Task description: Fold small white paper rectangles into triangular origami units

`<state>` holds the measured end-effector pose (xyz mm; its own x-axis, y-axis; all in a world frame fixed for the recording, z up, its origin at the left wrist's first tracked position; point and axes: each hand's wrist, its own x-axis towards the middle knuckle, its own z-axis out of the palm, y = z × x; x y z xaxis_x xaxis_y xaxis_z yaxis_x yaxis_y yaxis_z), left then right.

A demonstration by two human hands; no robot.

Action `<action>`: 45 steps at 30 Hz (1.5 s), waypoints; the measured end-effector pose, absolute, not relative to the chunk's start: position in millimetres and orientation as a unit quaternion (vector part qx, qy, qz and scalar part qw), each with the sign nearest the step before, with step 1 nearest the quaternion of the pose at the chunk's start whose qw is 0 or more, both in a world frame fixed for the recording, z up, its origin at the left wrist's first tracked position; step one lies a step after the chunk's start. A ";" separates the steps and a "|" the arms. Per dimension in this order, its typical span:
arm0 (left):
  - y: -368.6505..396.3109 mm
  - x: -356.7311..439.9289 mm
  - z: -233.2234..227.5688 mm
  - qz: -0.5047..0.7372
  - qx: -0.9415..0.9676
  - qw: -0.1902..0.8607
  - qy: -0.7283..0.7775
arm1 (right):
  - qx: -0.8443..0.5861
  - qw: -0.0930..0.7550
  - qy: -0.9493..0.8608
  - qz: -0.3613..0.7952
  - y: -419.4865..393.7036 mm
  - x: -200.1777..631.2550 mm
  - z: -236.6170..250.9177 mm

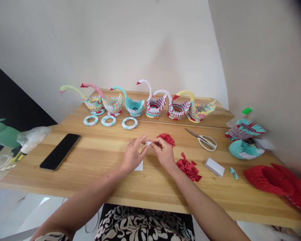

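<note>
My left hand point(133, 154) and my right hand point(164, 152) meet over the middle of the wooden table point(95, 157), both pinching one small white paper piece point(148, 143) between fingertips. A white paper slip point(139, 166) lies flat under my left hand. Just behind my right hand sits a heap of red folded paper pieces point(167, 139). A second red heap point(189, 167) lies to the right of my right wrist.
Several paper swans point(153, 105) line the table's back, with three paper rings point(108, 121) before them. Scissors point(204, 139), a white paper stack point(214, 166), teal and red paper forms point(244, 149), point(278, 182) lie right. A black phone point(60, 151) lies left.
</note>
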<state>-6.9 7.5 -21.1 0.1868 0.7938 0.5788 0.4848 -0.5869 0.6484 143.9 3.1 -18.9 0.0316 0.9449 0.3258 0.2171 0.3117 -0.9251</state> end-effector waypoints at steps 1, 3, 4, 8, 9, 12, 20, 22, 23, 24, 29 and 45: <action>7.2 -6.8 -19.3 0.479 0.736 0.206 0.432 | -0.480 0.537 -0.602 0.345 3.4 144.0 -18.8; 8.1 -6.8 -16.1 0.484 0.697 0.296 0.439 | -0.482 0.537 -0.596 0.352 4.2 144.5 -19.0; 9.5 -7.0 -14.9 0.488 0.674 0.342 0.436 | -0.484 0.536 -0.595 0.352 4.5 144.8 -19.4; 17.9 -9.2 -12.6 0.496 0.558 0.516 0.420 | -0.494 0.532 -0.596 0.343 5.1 146.0 -21.1; 19.4 -9.9 -12.1 0.491 0.537 0.539 0.424 | -0.493 0.533 -0.596 0.342 5.0 146.1 -21.1; 20.6 -11.3 -9.3 0.451 0.532 0.563 0.443 | -0.486 0.538 -0.598 0.341 4.3 145.7 -20.4; 17.0 -10.4 -6.5 0.430 0.565 0.546 0.444 | -0.490 0.512 -0.645 0.284 1.2 142.6 -18.9; 17.4 -10.4 -7.5 0.426 0.579 0.533 0.446 | -0.494 0.499 -0.658 0.271 0.8 142.5 -18.6; 17.6 -10.5 -8.0 0.426 0.585 0.526 0.447 | -0.494 0.490 -0.667 0.267 0.6 142.6 -18.0; 17.8 -10.6 -8.4 0.427 0.589 0.520 0.446 | -0.491 0.480 -0.678 0.263 0.4 142.9 -17.1; 17.7 -12.3 -6.0 0.433 0.578 0.553 0.415 | -0.462 0.453 -0.718 0.257 -1.1 146.0 -10.2; 11.8 -5.7 -6.9 0.452 0.586 0.512 0.436 | -0.493 0.507 -0.643 0.294 -2.3 141.1 -16.7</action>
<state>-5.7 11.8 -6.9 0.2115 0.9739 0.0818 0.0483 -0.0940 0.9944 141.1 -2.3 -16.7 -0.0014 0.9323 0.3617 0.3356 0.3412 -0.8780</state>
